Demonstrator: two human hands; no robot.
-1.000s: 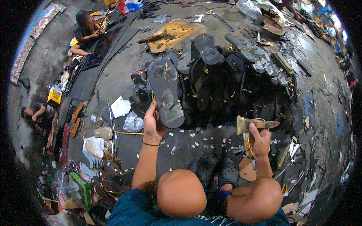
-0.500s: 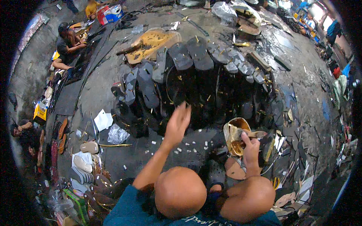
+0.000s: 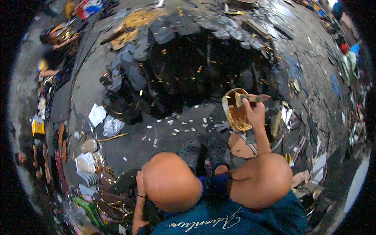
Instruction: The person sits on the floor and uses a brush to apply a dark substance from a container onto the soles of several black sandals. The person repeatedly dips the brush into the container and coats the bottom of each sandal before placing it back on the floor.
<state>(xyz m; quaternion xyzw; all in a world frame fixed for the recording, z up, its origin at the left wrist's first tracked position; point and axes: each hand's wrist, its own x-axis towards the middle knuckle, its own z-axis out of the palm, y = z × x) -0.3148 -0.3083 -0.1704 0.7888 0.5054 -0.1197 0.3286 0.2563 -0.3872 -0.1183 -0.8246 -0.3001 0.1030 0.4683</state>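
My right hand is closed around a brush, its bristle end over the open mouth of a tub. Brown, sticky-looking residue coats the inside of this tub. Down beside my left knee, my left hand is next to a dark sole. The knee hides part of the fingers, so whether they grip the sole is unclear. In front of me, several dark shoe soles lie in a wide, overlapping arc, with small gold-coloured bits among them.
Small white pieces are scattered on the floor before my feet. A crumpled plastic bag and white paper lie left of them. Pale soles are piled at lower left. Another person sits at far left.
My left hand has moved back from above the dark soles to beside my left knee. My right hand stays at the tub with the brush. The whole view has shifted.
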